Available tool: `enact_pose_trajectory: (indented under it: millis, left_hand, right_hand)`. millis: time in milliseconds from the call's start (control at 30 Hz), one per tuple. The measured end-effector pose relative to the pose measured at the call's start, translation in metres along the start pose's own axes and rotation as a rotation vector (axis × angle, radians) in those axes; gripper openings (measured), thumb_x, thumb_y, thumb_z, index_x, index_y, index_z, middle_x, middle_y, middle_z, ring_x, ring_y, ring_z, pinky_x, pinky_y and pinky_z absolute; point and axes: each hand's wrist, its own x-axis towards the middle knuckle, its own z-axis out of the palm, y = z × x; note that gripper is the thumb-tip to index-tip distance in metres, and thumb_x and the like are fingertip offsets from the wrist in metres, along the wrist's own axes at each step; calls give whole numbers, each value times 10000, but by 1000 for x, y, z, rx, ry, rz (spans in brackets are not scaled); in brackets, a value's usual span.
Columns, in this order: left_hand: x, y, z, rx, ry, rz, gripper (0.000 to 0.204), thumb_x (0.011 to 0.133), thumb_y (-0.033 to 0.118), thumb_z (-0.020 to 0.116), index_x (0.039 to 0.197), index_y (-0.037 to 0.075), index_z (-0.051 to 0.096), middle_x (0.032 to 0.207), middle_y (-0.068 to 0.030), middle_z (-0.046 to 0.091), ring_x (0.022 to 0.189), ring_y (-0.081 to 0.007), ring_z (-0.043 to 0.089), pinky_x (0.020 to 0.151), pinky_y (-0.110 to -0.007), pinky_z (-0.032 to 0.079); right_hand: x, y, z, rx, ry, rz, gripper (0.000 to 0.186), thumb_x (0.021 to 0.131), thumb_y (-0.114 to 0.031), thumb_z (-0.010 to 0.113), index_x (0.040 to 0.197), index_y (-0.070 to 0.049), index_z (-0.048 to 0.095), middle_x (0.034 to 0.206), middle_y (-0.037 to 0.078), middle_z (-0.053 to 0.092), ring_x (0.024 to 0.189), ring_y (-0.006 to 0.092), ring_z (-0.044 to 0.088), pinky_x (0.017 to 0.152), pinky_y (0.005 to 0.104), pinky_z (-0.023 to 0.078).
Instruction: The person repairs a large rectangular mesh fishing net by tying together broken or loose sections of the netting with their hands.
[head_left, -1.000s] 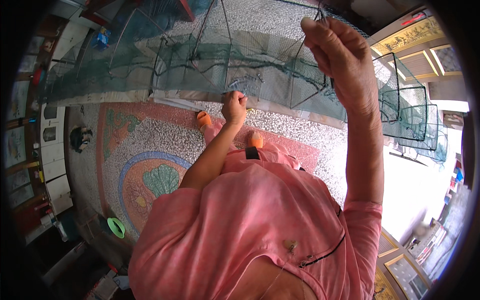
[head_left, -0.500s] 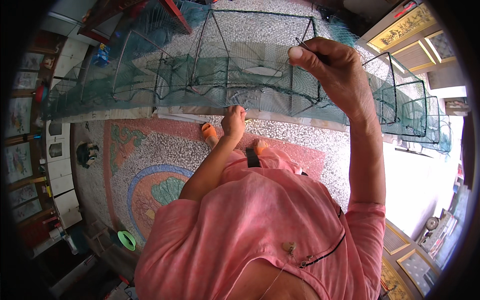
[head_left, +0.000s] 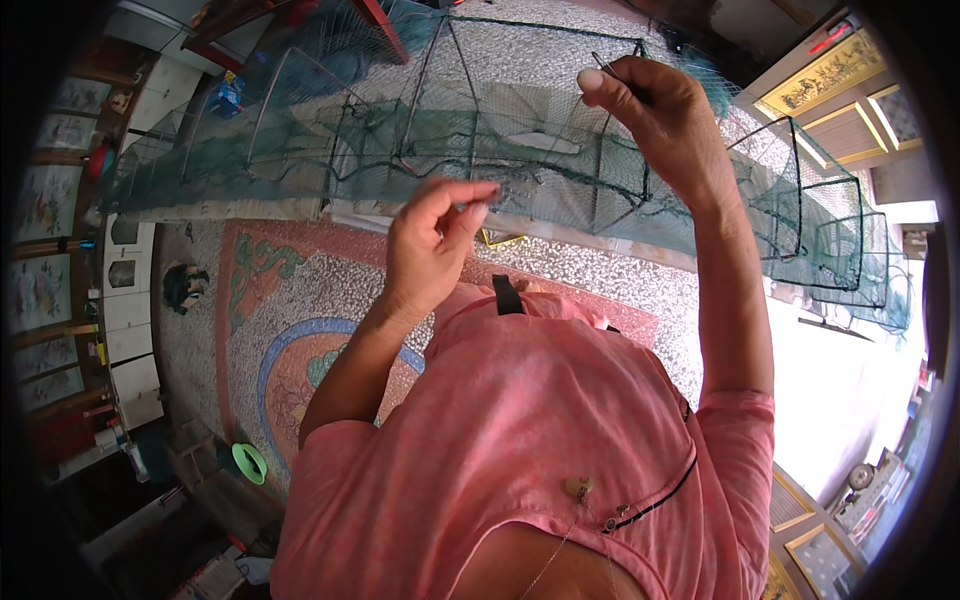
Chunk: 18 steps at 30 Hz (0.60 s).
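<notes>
A long green mesh fish trap [head_left: 560, 185] with dark square frames stretches across in front of me on a pale support. Above its right half, my right hand [head_left: 672, 125] is raised, thumb and fingers pinched on a thin dark wire-like piece [head_left: 600, 64] whose end sticks out past the fingertips. My left hand [head_left: 428, 245], slightly blurred, is at the trap's near edge. Its thumb and forefinger come together, and whatever is between them is too small to make out.
A red wooden leg [head_left: 382, 30] rises behind the trap at the back left. A blue packet [head_left: 228, 95] lies beyond the net. On the patterned floor at left sits a green bowl-like thing [head_left: 249, 463]. White cabinets [head_left: 125, 300] line the left wall.
My left hand has come up from below the trap's near edge, moving left and closer to me. My right hand stays raised, with more of the wire-like piece showing.
</notes>
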Motion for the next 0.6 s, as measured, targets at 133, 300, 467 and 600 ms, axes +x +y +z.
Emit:
enact_pose_trajectory:
  millis: [133, 300, 467, 600]
  left_hand:
    - [39, 31, 7, 252, 64, 291, 117, 844, 20, 606, 950, 51, 645, 823, -48, 593, 613, -138, 557, 558, -245, 443]
    - [57, 21, 24, 502, 30, 367, 113, 835, 4, 594, 930, 38, 645, 863, -74, 594, 686, -197, 591, 603, -268, 467]
    - [54, 19, 23, 520, -20, 363, 94, 820, 32, 600, 893, 68, 647, 854, -68, 605, 709, -253, 612, 610, -321, 482]
    - [51, 21, 23, 485, -54, 332, 96, 813, 27, 593, 874, 73, 652, 848, -72, 615, 723, -279, 622, 622, -343, 495]
  right_hand:
    - [1, 1, 2, 39, -7, -11, 352, 848, -339, 678, 872, 12, 670, 721, 77, 664, 685, 88, 593, 637, 248, 468]
    - [-1, 5, 2, 58, 1, 20, 350, 844, -342, 681, 859, 8, 676, 715, 70, 661, 679, 80, 582, 633, 246, 465]
    - [-3, 0, 1, 64, -24, 45, 354, 860, -362, 662, 862, -8, 672, 749, 36, 655, 738, 72, 580, 693, 239, 463]
    - [-2, 8, 4, 64, -1, 10, 371, 845, -368, 674, 870, 2, 684, 717, 76, 663, 680, 85, 581, 642, 256, 469]
